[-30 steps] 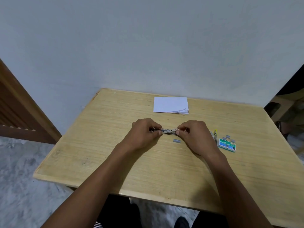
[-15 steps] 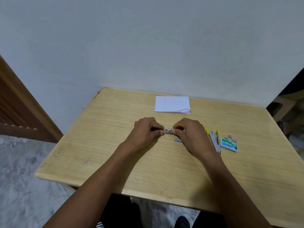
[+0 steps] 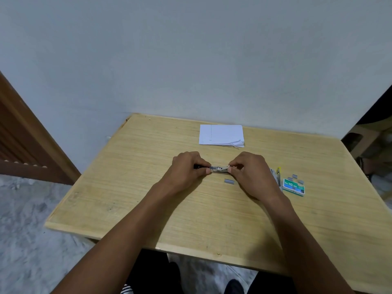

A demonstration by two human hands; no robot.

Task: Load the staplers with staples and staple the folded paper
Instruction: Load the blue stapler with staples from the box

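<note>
Left hand [image 3: 186, 168] and right hand [image 3: 248, 172], fingers curled, each pinch one end of the stapler [image 3: 219, 169] at the middle of the table [image 3: 148, 198]. Staples seated askew could jam the channel or scatter. Fingers hide the magazine, so its loading is unclear; the folded paper [image 3: 220, 135] lies beyond, near the wall.

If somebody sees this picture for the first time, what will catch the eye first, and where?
First, the two hands at the middle of the wooden table: the left hand and right hand grip a small metal stapler between them. Then the white folded paper near the far edge by the wall, and the green staple box on the table, right of the right hand.
</note>
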